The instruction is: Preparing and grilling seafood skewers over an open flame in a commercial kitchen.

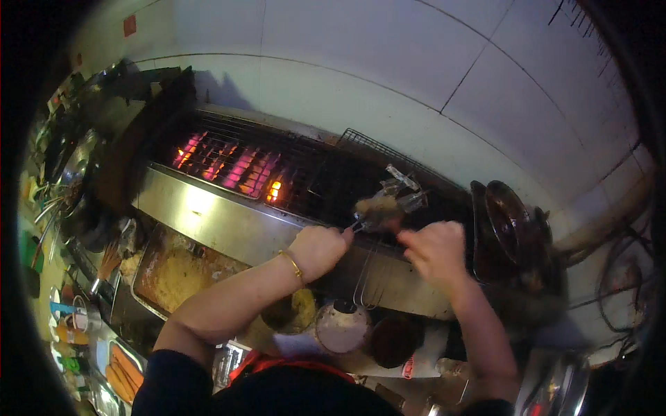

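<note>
Over the front edge of the grill, my left hand (322, 249) is closed on the end of a metal utensil whose kind I cannot make out. A blurred lump of food (380, 208) lies beyond it, above the dark part of the grill. My right hand (434, 249) is raised to the right of the food, its fingers curled and blurred; whether it holds something cannot be told. Crumpled foil (403, 179) lies just behind the food. To the left, the wire grate (234, 130) covers glowing burners (244, 169).
Dark pans (504, 218) stand at the grill's right end. Nearer me are a tray of yellowish crumbs (182, 270), a round pale-lidded container (342, 327) and a dark bowl (393, 340). Another person's hand (108, 260) shows at the left. Orange items fill a tray (143, 359) at lower left.
</note>
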{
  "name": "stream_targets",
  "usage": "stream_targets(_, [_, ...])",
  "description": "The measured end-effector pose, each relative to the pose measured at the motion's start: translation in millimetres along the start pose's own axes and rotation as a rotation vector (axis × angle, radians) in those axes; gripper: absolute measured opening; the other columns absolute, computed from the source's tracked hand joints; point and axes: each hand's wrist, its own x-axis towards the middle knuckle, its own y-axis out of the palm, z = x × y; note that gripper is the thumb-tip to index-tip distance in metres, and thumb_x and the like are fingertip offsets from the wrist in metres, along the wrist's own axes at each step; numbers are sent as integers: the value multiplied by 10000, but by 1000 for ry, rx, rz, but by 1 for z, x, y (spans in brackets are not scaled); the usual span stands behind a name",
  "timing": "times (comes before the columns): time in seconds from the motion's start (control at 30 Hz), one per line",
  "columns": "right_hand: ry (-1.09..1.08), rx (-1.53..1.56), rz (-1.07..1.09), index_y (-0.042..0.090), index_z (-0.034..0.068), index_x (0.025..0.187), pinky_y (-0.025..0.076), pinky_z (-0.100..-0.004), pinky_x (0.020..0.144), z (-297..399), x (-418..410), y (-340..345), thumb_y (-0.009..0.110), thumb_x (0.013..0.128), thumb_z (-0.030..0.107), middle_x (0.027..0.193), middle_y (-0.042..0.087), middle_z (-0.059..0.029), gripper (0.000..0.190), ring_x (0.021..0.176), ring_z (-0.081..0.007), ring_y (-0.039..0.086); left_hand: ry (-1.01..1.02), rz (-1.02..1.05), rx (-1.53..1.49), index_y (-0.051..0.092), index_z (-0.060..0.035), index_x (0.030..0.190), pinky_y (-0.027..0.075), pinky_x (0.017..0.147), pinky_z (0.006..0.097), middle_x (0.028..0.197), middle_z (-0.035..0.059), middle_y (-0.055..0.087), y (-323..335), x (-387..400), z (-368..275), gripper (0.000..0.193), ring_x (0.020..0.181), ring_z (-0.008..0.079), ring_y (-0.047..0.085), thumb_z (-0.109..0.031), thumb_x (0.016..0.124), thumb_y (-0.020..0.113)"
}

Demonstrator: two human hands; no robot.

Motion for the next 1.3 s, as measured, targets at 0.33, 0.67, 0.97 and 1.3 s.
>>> stream_targets(0.33, [158,59,-171,649,186,916,272,-445,900,2,-7,-41,688,668,174,825,607,0,251,939,-191,538,-13,-39,10,514,-17,958,509,561,404,769,133,625,2,-5,1,177,684,294,636,-109,814,470])
stream_targets(0.67, [134,-116,-128,630,183,934,211,-486,983,-14,-27,9,716,662,208,825,623,10,285,1020,-184,515,-29,-85,49,529,-54,977,504,542,404,745,119,621,11,-2,6,183,657,284,632,-121,815,473])
stream_targets(0.97, [355,-48,-677,634,154,995,190,-455,1012,-21,-28,-40,692,658,145,909,609,1,342,1015,-207,518,-256,-332,-983,529,-84,1051,447,442,309,660,58,580,14,-12,7,216,528,179,571,-102,837,555])
stream_targets(1.3, [-138,79,-85,631,177,1001,231,-484,958,34,40,22,708,663,209,858,598,24,349,997,-174,506,-772,-334,-2325,535,-90,972,345,343,188,637,9,534,49,-18,-12,105,427,56,429,-127,874,546])
